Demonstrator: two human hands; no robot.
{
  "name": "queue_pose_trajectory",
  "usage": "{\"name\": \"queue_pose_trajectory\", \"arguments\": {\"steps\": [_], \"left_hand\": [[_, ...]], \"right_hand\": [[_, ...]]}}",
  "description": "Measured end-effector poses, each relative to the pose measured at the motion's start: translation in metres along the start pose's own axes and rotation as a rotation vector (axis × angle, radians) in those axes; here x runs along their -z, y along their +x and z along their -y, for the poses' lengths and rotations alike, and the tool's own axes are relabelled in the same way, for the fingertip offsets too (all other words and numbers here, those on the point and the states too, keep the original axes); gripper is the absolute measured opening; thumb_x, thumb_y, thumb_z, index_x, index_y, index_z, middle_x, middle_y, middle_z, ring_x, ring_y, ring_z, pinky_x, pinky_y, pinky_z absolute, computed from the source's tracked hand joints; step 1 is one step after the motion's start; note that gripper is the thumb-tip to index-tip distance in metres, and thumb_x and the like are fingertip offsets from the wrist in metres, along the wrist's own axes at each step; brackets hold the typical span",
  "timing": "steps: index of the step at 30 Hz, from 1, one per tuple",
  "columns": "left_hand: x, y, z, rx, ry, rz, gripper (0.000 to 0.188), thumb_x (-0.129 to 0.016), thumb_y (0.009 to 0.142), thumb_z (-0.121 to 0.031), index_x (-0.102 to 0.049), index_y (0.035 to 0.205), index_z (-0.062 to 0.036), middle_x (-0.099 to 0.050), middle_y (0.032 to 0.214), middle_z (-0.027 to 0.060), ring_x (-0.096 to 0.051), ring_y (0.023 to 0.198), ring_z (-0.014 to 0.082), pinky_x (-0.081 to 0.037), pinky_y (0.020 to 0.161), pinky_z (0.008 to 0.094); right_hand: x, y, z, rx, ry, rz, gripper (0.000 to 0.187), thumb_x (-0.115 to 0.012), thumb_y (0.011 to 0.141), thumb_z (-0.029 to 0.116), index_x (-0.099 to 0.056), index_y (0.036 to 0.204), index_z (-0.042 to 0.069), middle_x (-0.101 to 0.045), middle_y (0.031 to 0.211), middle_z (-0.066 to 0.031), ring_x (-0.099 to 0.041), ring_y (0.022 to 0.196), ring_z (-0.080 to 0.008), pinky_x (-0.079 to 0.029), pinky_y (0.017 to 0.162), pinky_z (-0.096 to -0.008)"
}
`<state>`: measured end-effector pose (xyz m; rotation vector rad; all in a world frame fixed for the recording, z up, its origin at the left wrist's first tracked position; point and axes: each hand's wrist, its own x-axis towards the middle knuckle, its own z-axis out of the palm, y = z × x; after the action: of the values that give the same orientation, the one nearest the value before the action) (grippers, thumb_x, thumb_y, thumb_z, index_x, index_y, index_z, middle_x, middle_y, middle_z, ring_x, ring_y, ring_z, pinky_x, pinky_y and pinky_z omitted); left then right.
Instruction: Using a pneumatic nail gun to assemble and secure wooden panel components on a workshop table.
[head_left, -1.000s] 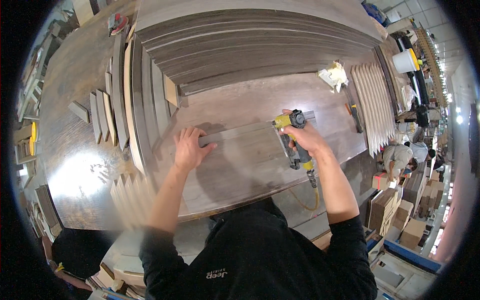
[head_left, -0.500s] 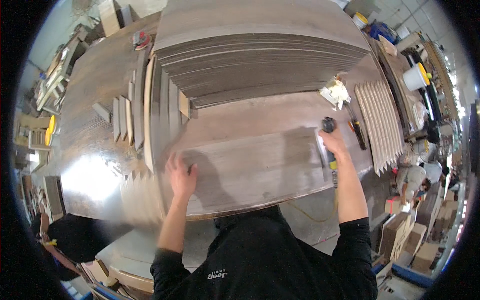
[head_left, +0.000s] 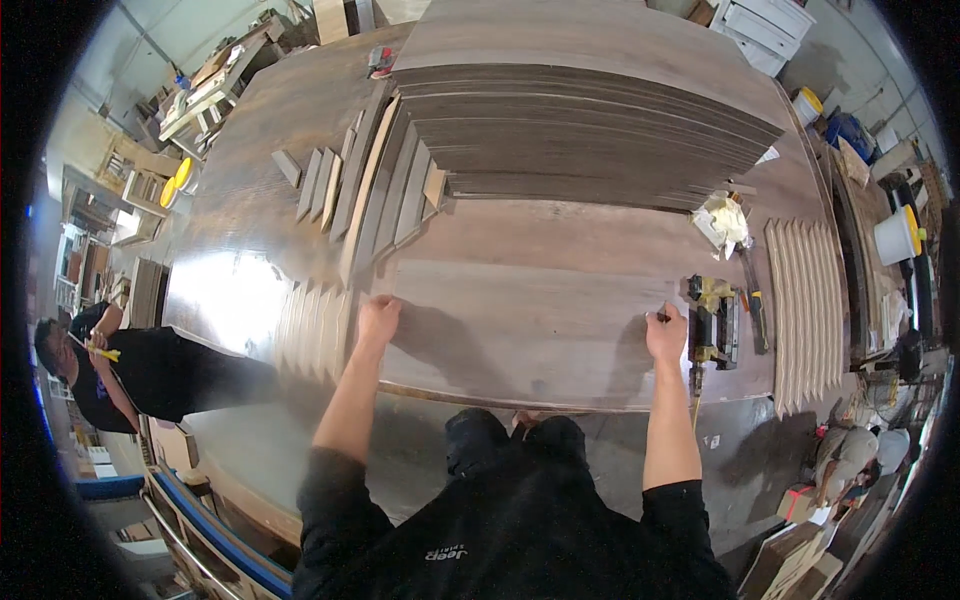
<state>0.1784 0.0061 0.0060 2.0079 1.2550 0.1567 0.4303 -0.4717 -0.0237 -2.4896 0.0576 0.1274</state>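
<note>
- The panel (head_left: 520, 335), a flat grey-brown rectangle, lies face up on the workbench (head_left: 590, 232) in front of the person, its near side along the bench's front edge.
- The left hand (head_left: 378, 320) is at the panel's left end, fingers curled in; the right hand (head_left: 665, 333) is at the right end, fingers likewise bent inward with the thumb close to them.
- Both sets of fingers are small and seen from above, so I cannot tell whether either closes on the panel's edge or only rests there.
- Judging by its wood-like face and broad shape, the panel should be stiff and fairly heavy, awkward for one hand but manageable for two.
- The two short ends look like the best hold, opposite each other, keeping the load level.
- Its smooth face probably gives little grip to flat palms; fingers hooked under the edges should hold better.
- Corners and edges are likely the parts that chip or scuff, especially against the stack of panels (head_left: 590, 140) behind.
- The nail gun (head_left: 712, 320) lies just right of the right hand, so elbow room there seems tight.
</note>
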Motion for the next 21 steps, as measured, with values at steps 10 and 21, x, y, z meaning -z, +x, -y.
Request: {"name": "queue_pose_trajectory", "arguments": {"steps": [10, 21], "left_hand": [[0.06, -0.071, -0.015, 0.097, -0.703, -0.065, 0.048, -0.058, 0.1, -0.047, -0.063, 0.115, -0.0018, -0.063, 0.093, 0.0057, -0.062, 0.1, 0.02, -0.05, 0.088, 0.0344], [0.131, -0.149, -0.003, -0.088, -0.508, 0.016, 0.039, -0.067, 0.097, -0.033, -0.073, 0.108, 0.0041, -0.07, 0.086, 0.0043, -0.063, 0.083, 0.0104, -0.048, 0.072, 0.0251]], "right_hand": [[0.099, -0.059, 0.051, -0.086, 0.725, -0.147, 0.044, -0.067, 0.096, 0.038, -0.061, 0.122, 0.003, -0.058, 0.099, -0.0007, -0.052, 0.092, -0.011, -0.043, 0.08, -0.0267], [0.159, -0.143, 0.056, -0.023, 0.61, -0.196, 0.034, -0.063, 0.1, 0.035, -0.06, 0.091, 0.003, -0.049, 0.077, 0.003, -0.043, 0.07, -0.0095, -0.035, 0.063, -0.0267]]}}
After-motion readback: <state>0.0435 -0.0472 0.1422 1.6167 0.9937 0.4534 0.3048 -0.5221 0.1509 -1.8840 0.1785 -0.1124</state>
